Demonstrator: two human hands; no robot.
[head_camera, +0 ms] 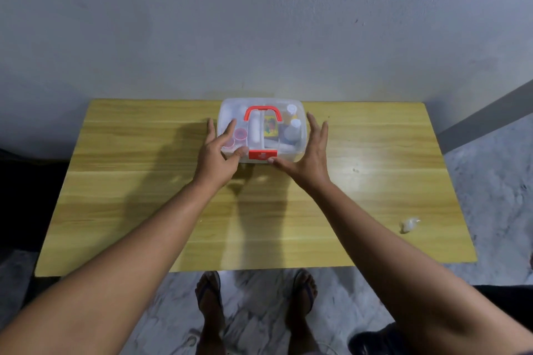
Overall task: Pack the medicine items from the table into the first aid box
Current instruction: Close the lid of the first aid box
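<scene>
Nearest the camera, two feet in flip-flops stand on a grey marbled floor just short of the front edge of a pale wooden counter. Both bare forearms reach forward over the wood toward its far middle. A small crumpled scrap of clear wrapper lies alone near the counter's right edge, well apart from everything else. Farther in, the left hand is at the near left corner of the first aid box. Its fingers are spread and hold nothing: the forefinger lies on the lid, the thumb reaches toward the front wall, and another finger runs beside the left wall. The right hand stands beside the box's right wall, its fingers straight and fanned upward, its thumb touching the front edge just beside the red latch. The box is a clear plastic case with its lid down, at the far middle of the counter close to the wall. A red handle lies flat on top. Through the lid show pink-capped pots, a white roll, a yellow packet and white-capped bottles. Behind rises a plain grey wall.
</scene>
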